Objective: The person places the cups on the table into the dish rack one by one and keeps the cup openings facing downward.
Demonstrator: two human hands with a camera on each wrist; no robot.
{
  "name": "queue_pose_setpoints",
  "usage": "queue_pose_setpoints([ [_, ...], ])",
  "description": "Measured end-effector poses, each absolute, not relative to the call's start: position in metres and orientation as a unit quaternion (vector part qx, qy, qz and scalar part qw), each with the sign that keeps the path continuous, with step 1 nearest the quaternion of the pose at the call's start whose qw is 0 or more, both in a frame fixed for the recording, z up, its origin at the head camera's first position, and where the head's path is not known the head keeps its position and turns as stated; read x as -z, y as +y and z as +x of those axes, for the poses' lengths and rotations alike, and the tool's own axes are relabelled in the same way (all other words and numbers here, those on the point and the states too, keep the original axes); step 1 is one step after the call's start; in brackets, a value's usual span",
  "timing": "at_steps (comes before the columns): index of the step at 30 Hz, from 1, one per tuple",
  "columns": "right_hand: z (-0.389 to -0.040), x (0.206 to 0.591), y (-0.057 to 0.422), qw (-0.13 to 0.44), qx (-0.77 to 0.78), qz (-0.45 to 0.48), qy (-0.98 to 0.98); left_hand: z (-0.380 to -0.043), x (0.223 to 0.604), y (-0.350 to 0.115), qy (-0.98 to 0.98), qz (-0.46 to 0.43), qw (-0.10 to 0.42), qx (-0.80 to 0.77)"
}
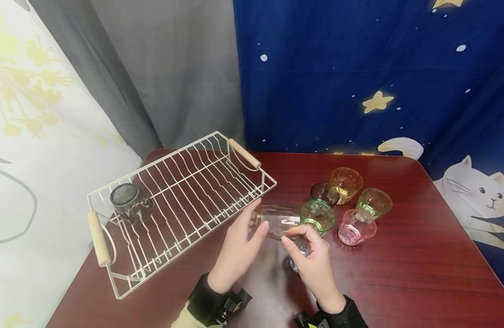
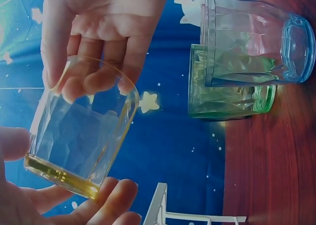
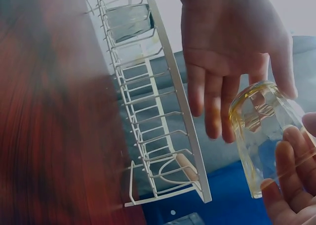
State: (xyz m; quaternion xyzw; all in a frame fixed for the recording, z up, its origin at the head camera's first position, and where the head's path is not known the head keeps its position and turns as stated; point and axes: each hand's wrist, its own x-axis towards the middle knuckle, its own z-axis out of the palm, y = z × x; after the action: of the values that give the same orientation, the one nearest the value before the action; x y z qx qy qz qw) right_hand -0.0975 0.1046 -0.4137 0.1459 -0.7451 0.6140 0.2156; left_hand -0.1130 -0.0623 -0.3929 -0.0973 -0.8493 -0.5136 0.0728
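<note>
A clear yellow-tinted glass (image 1: 278,221) lies on its side in the air above the table, between both hands. The left hand (image 1: 237,250) holds its thick yellow base (image 2: 61,178) between thumb and fingers. At the other end, the right hand (image 1: 315,262) pinches the rim with thumb and fingers. Below the right hand, a blue-tinted glass (image 1: 298,263) on the table is partly covered. Just behind the held glass stands a green glass (image 1: 317,217).
A white wire dish rack (image 1: 176,184) with wooden handles stands at left, holding a dark grey glass (image 1: 132,205) upside down. At right stand a pink glass (image 1: 356,228), a light green glass (image 1: 374,204), an amber glass (image 1: 347,183) and a dark glass (image 1: 324,193). Curtains hang behind the table.
</note>
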Motion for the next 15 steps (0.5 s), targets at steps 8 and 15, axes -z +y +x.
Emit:
queue_pose_setpoints([
  [8, -0.098, 0.413, 0.109, 0.214, -0.555, 0.139, -0.792, -0.116, 0.387, -0.068, -0.837, -0.091, 0.098, 0.53],
  [15, -0.098, 0.409, 0.119, 0.227, -0.47, 0.124, -0.844, -0.122, 0.378, -0.084, -0.852, -0.078, 0.126, 0.502],
])
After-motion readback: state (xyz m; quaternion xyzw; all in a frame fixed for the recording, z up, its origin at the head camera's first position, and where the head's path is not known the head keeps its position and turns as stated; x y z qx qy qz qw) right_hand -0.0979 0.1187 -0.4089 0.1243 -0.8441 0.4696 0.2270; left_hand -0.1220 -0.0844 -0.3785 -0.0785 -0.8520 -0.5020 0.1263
